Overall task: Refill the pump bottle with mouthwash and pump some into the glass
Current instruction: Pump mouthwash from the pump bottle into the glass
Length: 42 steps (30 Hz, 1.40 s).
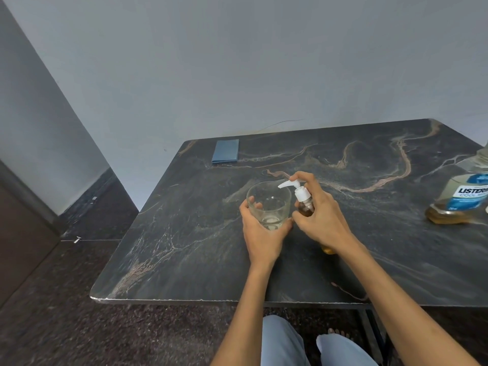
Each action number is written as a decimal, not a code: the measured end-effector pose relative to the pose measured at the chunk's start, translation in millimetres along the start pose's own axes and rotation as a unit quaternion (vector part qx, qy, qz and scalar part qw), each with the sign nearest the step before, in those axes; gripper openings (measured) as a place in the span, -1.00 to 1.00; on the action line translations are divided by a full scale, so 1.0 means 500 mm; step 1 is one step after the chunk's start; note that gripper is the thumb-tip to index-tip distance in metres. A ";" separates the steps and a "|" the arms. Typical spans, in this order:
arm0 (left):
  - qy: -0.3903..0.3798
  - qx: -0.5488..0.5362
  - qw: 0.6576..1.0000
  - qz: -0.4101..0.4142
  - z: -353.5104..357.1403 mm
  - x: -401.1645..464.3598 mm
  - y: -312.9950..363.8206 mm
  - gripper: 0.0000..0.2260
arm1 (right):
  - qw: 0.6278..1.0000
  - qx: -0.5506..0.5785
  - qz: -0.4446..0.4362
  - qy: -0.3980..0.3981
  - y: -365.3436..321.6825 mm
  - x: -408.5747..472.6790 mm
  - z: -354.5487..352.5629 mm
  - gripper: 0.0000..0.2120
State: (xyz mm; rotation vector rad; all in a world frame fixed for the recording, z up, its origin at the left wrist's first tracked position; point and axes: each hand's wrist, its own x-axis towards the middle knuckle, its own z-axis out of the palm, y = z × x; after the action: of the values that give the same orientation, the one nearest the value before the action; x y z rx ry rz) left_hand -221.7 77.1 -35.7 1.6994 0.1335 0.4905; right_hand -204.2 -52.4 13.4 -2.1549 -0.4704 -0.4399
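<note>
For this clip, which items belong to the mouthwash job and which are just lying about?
In the job:
- clear drinking glass, held by left hand
- small amber pump bottle with white pump, gripped by right hand
- large Listerine mouthwash bottle

Lying about:
- folded blue cloth at the dark marble table's far-left corner

One glass [268, 204], one pump bottle [305, 206], one Listerine mouthwash bottle [463, 198], one folded blue cloth [226, 151], two hands.

Both forearms [396, 286] are bare and sleeveless, and the legs wear light grey-blue trousers [282, 342].
</note>
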 end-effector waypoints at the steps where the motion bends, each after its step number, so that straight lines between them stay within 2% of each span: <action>1: -0.001 0.001 1.000 -0.001 0.000 0.000 0.000 -0.19 | 1.000 0.003 0.003 0.006 0.001 -0.001 -0.001 -0.34; 4: -0.001 0.005 1.000 -0.003 0.000 0.000 0.001 -0.19 | 1.000 0.016 0.013 0.018 0.003 -0.003 -0.003 -0.40; 10: 0.003 0.009 1.000 -0.003 0.001 0.000 0.004 -0.21 | 1.000 0.008 0.014 0.019 -0.001 -0.004 -0.003 -0.25; 17: 0.001 0.011 1.000 0.000 -0.001 0.000 0.005 -0.21 | 1.000 -0.001 0.024 0.019 -0.003 -0.007 0.001 -0.40; 22: 0.002 0.012 1.000 0.000 0.000 0.000 0.004 -0.21 | 1.000 0.006 0.022 0.016 -0.006 -0.005 -0.003 -0.28; 30: 0.002 0.007 1.000 0.000 0.001 0.001 0.002 -0.21 | 0.999 -0.025 0.022 0.009 -0.012 -0.007 0.003 -0.42; 36: 0.007 0.009 1.000 -0.003 0.001 -0.001 0.004 -0.21 | 0.999 -0.030 0.021 -0.003 -0.014 -0.008 0.003 -0.28; 42: 0.007 0.018 1.000 0.000 0.001 0.000 0.001 -0.21 | 0.999 -0.020 0.030 0.022 -0.009 -0.013 0.002 -0.41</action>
State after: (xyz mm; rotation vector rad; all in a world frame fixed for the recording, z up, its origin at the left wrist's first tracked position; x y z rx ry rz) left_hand -221.7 76.6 -35.0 1.7306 0.1523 0.5035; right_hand -212.0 -50.3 13.1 -2.1872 -0.3751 -0.4666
